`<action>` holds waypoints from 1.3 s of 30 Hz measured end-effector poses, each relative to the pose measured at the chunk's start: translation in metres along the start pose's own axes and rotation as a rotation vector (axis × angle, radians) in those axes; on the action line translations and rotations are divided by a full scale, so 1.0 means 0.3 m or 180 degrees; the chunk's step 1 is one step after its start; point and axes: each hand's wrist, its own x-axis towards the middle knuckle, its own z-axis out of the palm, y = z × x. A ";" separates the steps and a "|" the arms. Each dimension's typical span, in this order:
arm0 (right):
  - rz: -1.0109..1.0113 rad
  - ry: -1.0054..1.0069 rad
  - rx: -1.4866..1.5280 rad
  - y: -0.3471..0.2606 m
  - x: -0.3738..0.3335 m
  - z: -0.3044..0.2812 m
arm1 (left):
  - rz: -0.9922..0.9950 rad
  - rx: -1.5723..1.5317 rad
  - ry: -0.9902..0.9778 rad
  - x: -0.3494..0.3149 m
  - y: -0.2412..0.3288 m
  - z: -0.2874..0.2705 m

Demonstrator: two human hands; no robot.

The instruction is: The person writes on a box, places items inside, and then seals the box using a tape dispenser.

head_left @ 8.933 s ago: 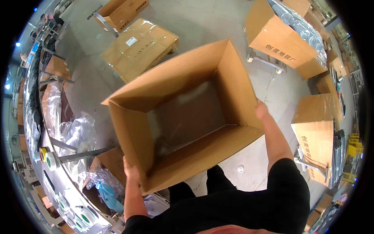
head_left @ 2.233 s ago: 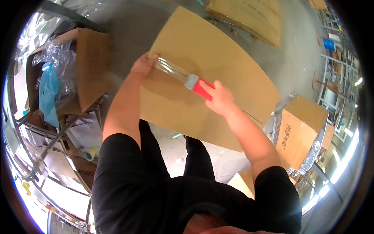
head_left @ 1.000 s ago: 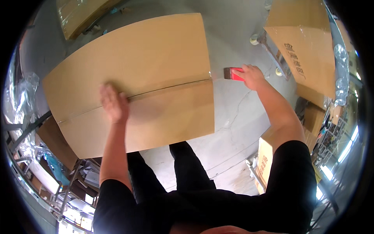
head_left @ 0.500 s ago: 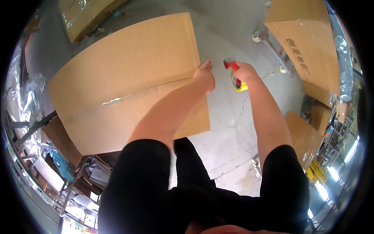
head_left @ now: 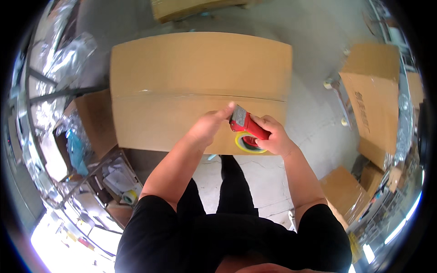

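A large brown cardboard box (head_left: 191, 61) lies in front of me with its flaps meeting along a seam. Over its near right part, my right hand (head_left: 272, 135) is wrapped round the red handle of a tape dispenser (head_left: 240, 122). The dispenser carries a yellow-edged roll of tape and has a grey metal plate at its front end. My left hand (head_left: 209, 125) is at that front end, its fingers drawn together against the dispenser. Whether it pinches the tape's loose end is too small to tell.
Another cardboard box (head_left: 182, 9) stands beyond the large one. At right, a tall carton (head_left: 375, 104) stands by a wheeled frame (head_left: 339, 102), with a lower carton (head_left: 344, 193) nearer me. A metal rack (head_left: 68, 93) with clear plastic wrap and an open box (head_left: 95, 120) lines the left.
My right hand has brought the tape dispenser leftward from beside the box to over it. My left hand has left the box's right edge and come to the dispenser's front. The view has shifted.
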 end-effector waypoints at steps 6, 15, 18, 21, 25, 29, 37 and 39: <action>-0.1101 0.0065 -0.1618 -0.138 0.192 0.384 | 0.0390 -0.1754 -0.0208 -0.120 -0.202 -0.440; -0.0805 -0.0629 -0.2854 -0.075 0.334 0.760 | 0.1328 0.2297 0.2107 -0.401 -0.304 -1.433; -0.0898 -0.0638 -0.3247 0.028 0.289 0.696 | 0.0325 0.2883 0.2765 -0.441 -0.297 -1.828; -0.0627 -0.0748 -0.3676 0.020 0.326 0.729 | -0.0064 0.2747 0.2649 -0.312 -0.379 -1.956; -0.0492 -0.0915 -0.3892 0.008 0.384 0.774 | 0.0641 0.2865 0.2718 -0.084 -0.665 -2.052; -0.0037 -0.1019 -0.4102 -0.001 0.356 0.761 | -0.0597 0.3048 0.2102 -0.007 -0.642 -2.017; 0.0121 -0.0801 -0.3766 0.009 0.305 0.664 | 0.0419 0.4251 0.3515 -0.086 -0.490 -1.229; -0.0571 -0.0857 -0.3439 0.044 0.258 0.565 | 0.0652 0.4450 0.3650 0.000 -0.580 -1.134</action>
